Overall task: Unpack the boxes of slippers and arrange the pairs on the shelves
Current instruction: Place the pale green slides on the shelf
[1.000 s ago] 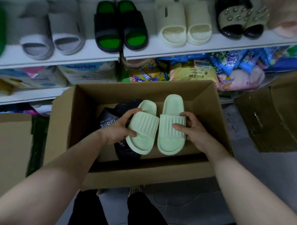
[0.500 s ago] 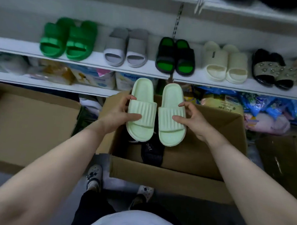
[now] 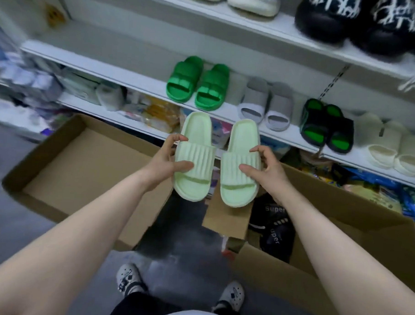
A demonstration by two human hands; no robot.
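Slippers in pale green, two of them, sit at mid-frame just apart: the left hand (image 3: 163, 165) grips the left slipper (image 3: 194, 156) and the right hand (image 3: 270, 174) grips the right slipper (image 3: 240, 163), thumbs on the straps. Behind them the shelf (image 3: 138, 83) carries four pairs: green pair (image 3: 198, 83), grey pair (image 3: 266, 105), black-green pair (image 3: 326, 125), cream pair (image 3: 390, 146). Two boxes lie below, the left box (image 3: 82, 166) and the right box (image 3: 342, 211), which holds black slippers (image 3: 275, 222).

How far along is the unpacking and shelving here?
Done: a green pair, grey pair, black-and-green pair and cream pair stand on the shelf. In hand: the left hand and right hand each grip one pale green slipper, not yet shelved. Left: black slippers lie in the box.
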